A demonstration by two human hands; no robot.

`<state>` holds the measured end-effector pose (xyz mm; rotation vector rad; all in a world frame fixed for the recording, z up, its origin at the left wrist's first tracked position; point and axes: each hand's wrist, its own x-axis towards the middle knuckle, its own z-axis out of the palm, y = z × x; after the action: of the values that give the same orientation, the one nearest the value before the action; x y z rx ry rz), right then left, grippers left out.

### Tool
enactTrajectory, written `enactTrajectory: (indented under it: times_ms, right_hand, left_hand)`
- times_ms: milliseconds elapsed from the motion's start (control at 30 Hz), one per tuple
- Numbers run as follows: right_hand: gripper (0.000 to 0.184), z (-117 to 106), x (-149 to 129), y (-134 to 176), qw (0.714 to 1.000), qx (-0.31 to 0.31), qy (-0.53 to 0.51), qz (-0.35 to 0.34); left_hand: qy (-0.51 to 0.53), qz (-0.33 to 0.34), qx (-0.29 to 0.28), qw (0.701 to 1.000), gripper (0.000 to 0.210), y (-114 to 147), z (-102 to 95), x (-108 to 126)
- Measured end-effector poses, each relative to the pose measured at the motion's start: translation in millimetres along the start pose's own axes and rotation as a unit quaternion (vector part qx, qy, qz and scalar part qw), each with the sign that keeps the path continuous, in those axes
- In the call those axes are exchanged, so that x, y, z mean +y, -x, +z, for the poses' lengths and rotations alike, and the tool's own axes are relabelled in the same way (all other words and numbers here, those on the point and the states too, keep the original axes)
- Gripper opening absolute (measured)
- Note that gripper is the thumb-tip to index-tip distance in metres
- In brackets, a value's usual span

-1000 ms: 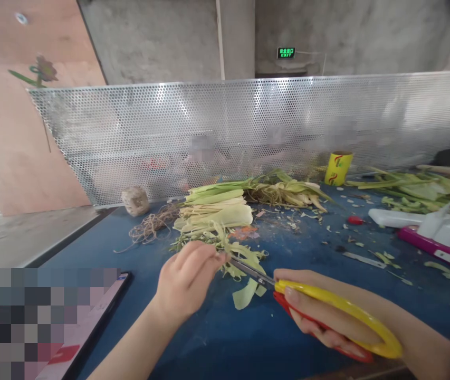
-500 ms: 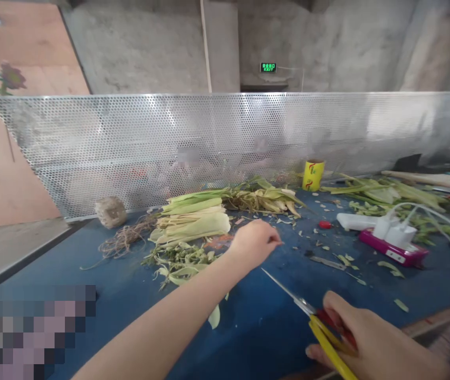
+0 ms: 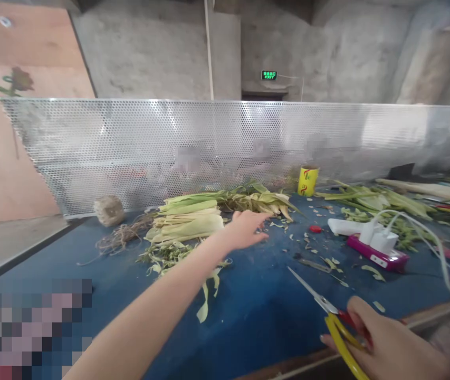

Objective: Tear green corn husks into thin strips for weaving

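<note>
My left hand (image 3: 247,230) reaches over the blue table with fingers stretched out and nothing visible in them. Just beyond its fingertips lie dried, yellowish husk leaves (image 3: 262,201). Left of the hand is a stack of pale green husks (image 3: 189,221), with curled green scraps (image 3: 169,256) in front of it, partly hidden by my forearm. Down at the right, my right hand (image 3: 383,335) grips yellow-and-red-handled scissors (image 3: 315,291). Their blades look closed and point up and to the left above the table. The fingers partly cover the handles.
A perforated metal screen (image 3: 149,153) runs along the back. At right are a yellow roll (image 3: 307,181), a purple power strip (image 3: 379,254) with white plugs and cable, and more green leaves (image 3: 386,200). Twine (image 3: 124,233) and a pale roll (image 3: 108,210) sit at left.
My left hand has stretched its fingers, which were curled before, out toward the dried husks. My right hand and the scissors have shifted slightly right. The whole view has also moved a little.
</note>
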<state>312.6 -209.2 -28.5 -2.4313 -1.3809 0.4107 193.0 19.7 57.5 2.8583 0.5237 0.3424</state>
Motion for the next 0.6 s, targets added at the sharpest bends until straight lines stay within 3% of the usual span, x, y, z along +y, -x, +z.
enactTrajectory:
  times_ms: [133,267,367,433,600]
  right_hand:
    - [0.029,-13.0,-52.2,-24.7,0.999,0.005,0.041,-0.008]
    - [0.018,-8.3,-104.5,-54.6,0.996,-0.011,0.08,-0.04]
    - [0.025,3.1,-126.3,-68.6,0.993,-0.009,0.1,-0.06]
    - [0.027,10.5,-132.4,-72.8,0.992,-0.002,0.108,-0.065]
    - [0.021,13.9,-138.5,-71.9,0.987,0.022,0.135,-0.081]
  left_hand:
    - [-0.007,-0.012,-0.006,1.0,0.054,88.1,-39.6,-41.1]
    - [-0.061,-0.035,-0.017,0.997,0.062,151.1,-41.8,-59.0]
    - [-0.083,-0.057,-0.015,0.995,0.054,166.3,-31.5,-55.7]
    - [-0.096,-0.058,-0.001,0.994,0.036,166.8,-27.4,-52.7]
    - [-0.022,-0.087,0.078,0.993,0.028,168.0,-37.3,-57.5]
